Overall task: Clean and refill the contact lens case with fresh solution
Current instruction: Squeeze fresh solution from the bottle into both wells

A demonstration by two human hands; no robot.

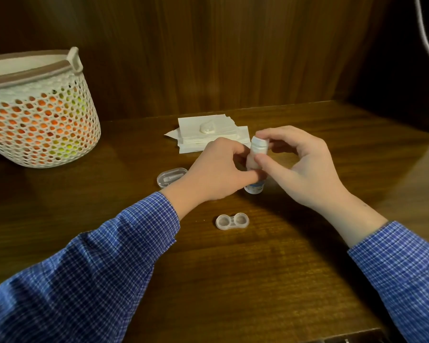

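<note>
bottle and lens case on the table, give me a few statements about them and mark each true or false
1. Both hands hold the small white bottle. True: the left hand grips its body and the right hand pinches its cap.
2. The lens case lies open on the table, apart from both hands. True.
3. The lens case sits on the stack of tissues. False: it lies on bare wood nearer the person; a small white object rests on the tissues.
4. The basket stands at the right of the table. False: it stands at the left.
5. The bottle lies flat. False: it stands roughly upright.
</note>
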